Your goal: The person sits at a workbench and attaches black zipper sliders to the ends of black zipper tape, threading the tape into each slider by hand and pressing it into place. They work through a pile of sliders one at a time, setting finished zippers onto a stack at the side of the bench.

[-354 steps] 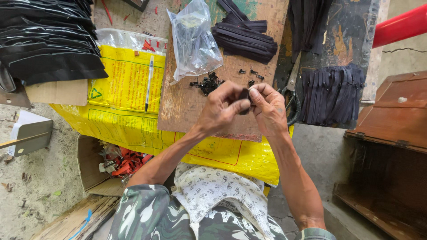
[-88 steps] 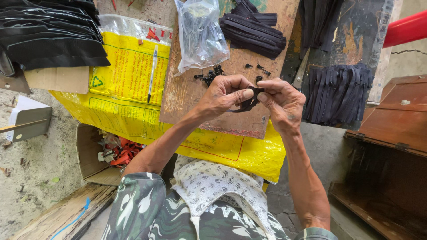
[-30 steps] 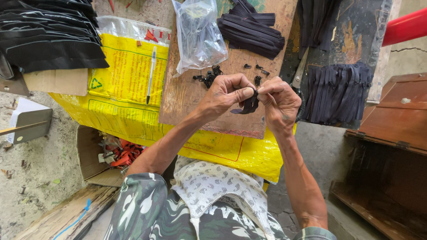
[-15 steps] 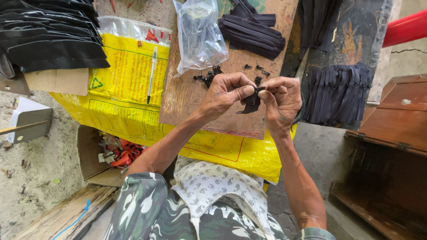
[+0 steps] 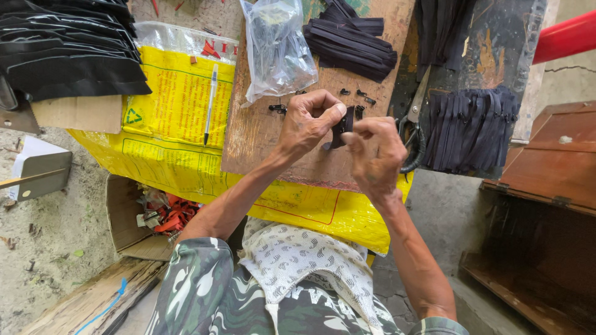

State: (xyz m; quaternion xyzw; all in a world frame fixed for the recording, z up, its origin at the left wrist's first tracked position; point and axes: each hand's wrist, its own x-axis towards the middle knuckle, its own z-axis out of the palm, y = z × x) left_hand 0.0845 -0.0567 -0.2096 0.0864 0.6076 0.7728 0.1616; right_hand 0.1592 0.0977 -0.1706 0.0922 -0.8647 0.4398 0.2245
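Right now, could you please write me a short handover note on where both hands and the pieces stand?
Left hand and right hand: both pinch one black zipper strip between the fingertips, held above the wooden board.
On the board: small black sliders, a clear plastic bag, a bundle of black strips.
Scissors lie at the board's right edge, beside a row of black strips.
Done or left: cannot tell which strips are finished; the one in hand is being worked.
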